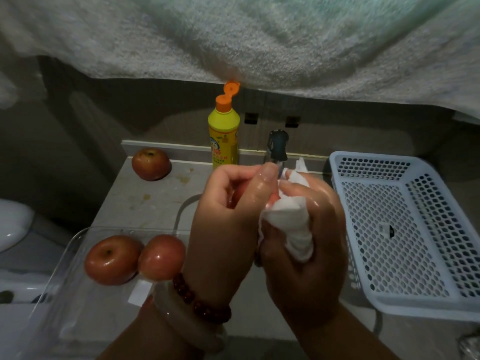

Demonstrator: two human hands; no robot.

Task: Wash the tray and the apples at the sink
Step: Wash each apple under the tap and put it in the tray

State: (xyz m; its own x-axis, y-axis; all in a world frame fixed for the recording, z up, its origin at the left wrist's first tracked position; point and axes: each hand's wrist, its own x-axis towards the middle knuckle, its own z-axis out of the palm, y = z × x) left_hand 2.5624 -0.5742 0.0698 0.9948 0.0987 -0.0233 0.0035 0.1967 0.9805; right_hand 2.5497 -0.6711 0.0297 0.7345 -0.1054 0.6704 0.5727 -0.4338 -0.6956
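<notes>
Resting in the clear tray (75, 245) at the near left of the table (155, 201), two apples (113, 259) touch each other, both wet and shiny; a third apple (151, 164) sits alone further back, left of the yellow soap bottle (224, 133), whose orange cap is flipped open. All three lie well clear of the fingers, which are busy over the sink (187, 203) to the right of the tray. The right hand (301, 229) is curled tight round a wet white cloth (285, 219), and the left hand (231, 203) pinches the cloth's upper end with bent fingers, seemingly wringing it. Behind the hands stands the tap (278, 146), and to the right of the sink lies a white perforated basket (405, 229). I'd judge the risks as these: the left forearm hangs just beside the nearer apple, so a careless elbow could knock the fruit or slide the tray off the edge; wet, slick fingers could also drop the cloth.
</notes>
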